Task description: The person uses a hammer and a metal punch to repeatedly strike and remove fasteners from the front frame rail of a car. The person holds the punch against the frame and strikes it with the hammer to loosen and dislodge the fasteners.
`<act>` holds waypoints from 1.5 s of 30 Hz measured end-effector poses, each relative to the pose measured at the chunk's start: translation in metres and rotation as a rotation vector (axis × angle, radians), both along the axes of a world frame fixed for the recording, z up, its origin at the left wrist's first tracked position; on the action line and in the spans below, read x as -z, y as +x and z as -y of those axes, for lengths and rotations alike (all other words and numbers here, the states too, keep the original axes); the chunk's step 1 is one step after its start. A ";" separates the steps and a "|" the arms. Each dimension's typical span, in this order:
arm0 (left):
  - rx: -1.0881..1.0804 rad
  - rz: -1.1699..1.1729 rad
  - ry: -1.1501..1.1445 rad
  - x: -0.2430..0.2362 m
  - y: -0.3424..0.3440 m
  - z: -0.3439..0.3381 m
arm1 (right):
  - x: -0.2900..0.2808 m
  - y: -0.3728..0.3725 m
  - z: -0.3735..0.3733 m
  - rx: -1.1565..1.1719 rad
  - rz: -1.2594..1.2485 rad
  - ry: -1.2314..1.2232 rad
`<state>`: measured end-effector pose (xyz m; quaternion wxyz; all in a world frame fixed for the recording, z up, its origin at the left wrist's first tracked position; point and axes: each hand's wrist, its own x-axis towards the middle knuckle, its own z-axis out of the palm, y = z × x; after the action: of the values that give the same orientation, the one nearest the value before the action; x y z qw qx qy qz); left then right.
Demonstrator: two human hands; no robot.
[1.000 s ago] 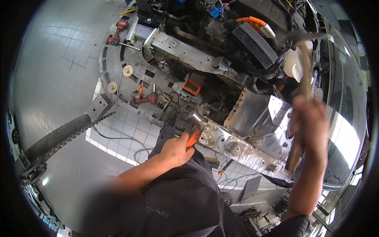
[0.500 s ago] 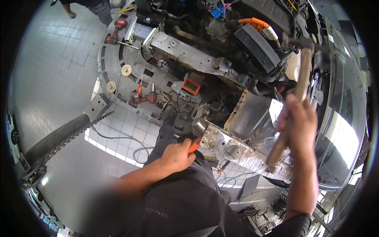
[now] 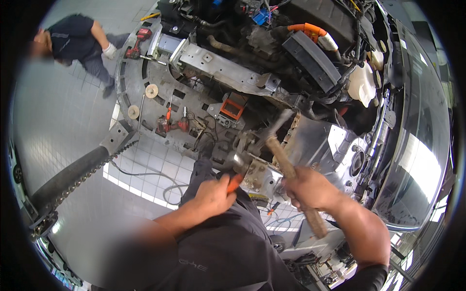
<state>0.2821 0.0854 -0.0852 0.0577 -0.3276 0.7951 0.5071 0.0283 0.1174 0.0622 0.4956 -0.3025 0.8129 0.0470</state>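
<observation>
My right hand (image 3: 313, 191) is wrapped round the wooden handle of a hammer (image 3: 284, 157). Its blurred metal head points toward the engine bay, above the end of a bare metal frame rail (image 3: 262, 178). In my left hand (image 3: 213, 198) is an orange-handled hammer (image 3: 236, 182), closed in the fingers. A shiny, blurred metal head sits just beyond the orange grip, close to the rail end; whether they touch I cannot tell. The rail end looks scraped and spotted. A grey inner wing panel (image 3: 315, 145) with a round strut mount adjoins the rail.
Metal bench plate (image 3: 160, 104) carries a red cordless drill (image 3: 174, 124), a red impact tool (image 3: 138, 42), and round discs (image 3: 151, 91). A chain (image 3: 92, 169) runs along a dark arm at left. A co-worker (image 3: 77, 43) is at upper left; a hose (image 3: 145, 170) lies on the floor.
My right hand has swung the hammer down and left, from over the windscreen side to the rail end. My left hand has shifted slightly left. More of the co-worker has come into view.
</observation>
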 end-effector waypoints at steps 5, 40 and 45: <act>-0.026 0.013 0.059 0.009 0.012 -0.018 | -0.027 -0.007 0.042 0.505 0.071 -0.320; -0.028 0.159 0.276 0.023 0.001 0.029 | -0.034 -0.004 0.055 0.446 0.064 -0.272; 0.000 0.096 0.224 0.020 0.006 0.039 | -0.002 0.011 0.030 0.278 0.083 0.107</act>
<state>0.2884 0.0462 -0.1054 0.1320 -0.3429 0.7299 0.5764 0.0392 0.0874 0.0644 0.5459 -0.1618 0.8220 0.0085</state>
